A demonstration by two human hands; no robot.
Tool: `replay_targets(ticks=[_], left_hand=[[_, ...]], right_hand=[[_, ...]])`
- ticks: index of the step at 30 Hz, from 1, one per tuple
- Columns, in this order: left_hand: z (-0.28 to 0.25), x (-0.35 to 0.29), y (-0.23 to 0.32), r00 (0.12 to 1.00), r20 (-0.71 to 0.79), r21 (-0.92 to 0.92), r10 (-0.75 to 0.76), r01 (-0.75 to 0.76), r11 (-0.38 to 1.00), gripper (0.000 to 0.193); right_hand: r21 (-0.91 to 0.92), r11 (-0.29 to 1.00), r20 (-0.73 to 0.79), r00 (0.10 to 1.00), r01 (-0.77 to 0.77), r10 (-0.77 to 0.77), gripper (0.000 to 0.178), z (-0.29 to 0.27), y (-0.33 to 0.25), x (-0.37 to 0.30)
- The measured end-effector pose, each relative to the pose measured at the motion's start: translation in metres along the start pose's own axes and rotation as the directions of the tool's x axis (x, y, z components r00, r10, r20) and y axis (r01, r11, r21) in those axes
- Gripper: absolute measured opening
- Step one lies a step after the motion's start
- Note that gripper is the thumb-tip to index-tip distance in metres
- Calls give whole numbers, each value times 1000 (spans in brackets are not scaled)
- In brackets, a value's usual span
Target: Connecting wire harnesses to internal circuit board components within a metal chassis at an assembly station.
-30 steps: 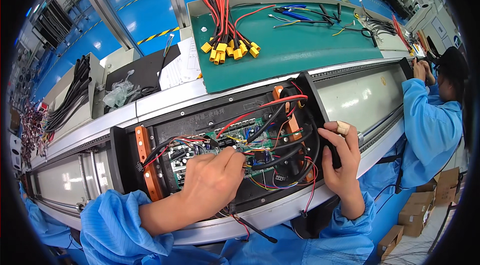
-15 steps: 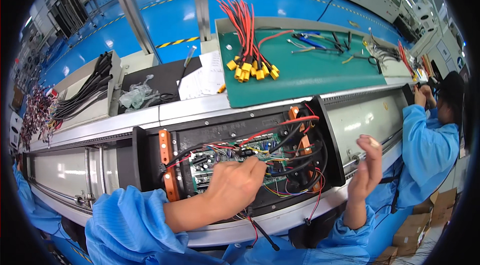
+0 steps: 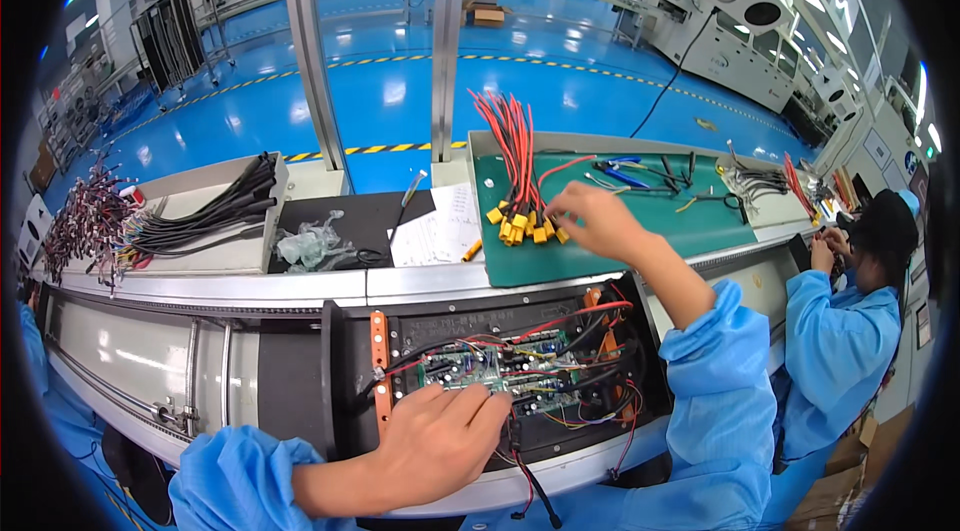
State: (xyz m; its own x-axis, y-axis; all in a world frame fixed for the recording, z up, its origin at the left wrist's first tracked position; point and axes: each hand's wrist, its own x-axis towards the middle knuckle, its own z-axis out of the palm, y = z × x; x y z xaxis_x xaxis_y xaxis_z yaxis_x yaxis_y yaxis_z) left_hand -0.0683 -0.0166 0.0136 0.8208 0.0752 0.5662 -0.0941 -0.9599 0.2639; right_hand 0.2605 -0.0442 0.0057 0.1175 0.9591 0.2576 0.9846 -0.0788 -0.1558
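My left hand point(image 3: 445, 439) lies over the near edge of a green circuit board point(image 3: 545, 356), its fingers closed and bent down. Whatever the fingertips pinch is hidden by the hand. The board sits in a black tray point(image 3: 450, 326) between orange side blocks point(image 3: 380, 376), with black, red and thin coloured wires across it. Beyond the tray, my right hand point(image 3: 605, 223) reaches over the green mat with its thumb and fingers apart. Its fingertips are at the right side of a bundle of red and black cables with yellow connectors point(image 3: 518, 228); I cannot tell whether they touch.
Pliers with blue handles point(image 3: 622, 174) lie on the green mat point(image 3: 620, 256). Black cables point(image 3: 215, 216) fill a bin at the left, beside a clear plastic bag point(image 3: 312, 246) and papers point(image 3: 440, 231). A co-worker in blue point(image 3: 835, 331) works at the right.
My right hand has moved from the near right, beside the tray, forward and left to the yellow connectors. My left hand has shifted toward the board's near edge. The view has tilted up.
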Motion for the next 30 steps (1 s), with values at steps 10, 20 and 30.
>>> replay_targets(ticks=[10,20,30], left_hand=[[-26,-24,-23,993,23,-19,-114,115,993,17],[-59,26,-48,957,19,-399,-291,274,875,12],[-60,102,-20,987,-159,-492,16,-94,866,9]], right_hand=[[-347,905,-128,943,248,-308,14,28,-5,0],[540,826,-654,698,161,291,11,-114,-47,-12],[598,682,-681,716,421,156,19,-162,-159,-57]])
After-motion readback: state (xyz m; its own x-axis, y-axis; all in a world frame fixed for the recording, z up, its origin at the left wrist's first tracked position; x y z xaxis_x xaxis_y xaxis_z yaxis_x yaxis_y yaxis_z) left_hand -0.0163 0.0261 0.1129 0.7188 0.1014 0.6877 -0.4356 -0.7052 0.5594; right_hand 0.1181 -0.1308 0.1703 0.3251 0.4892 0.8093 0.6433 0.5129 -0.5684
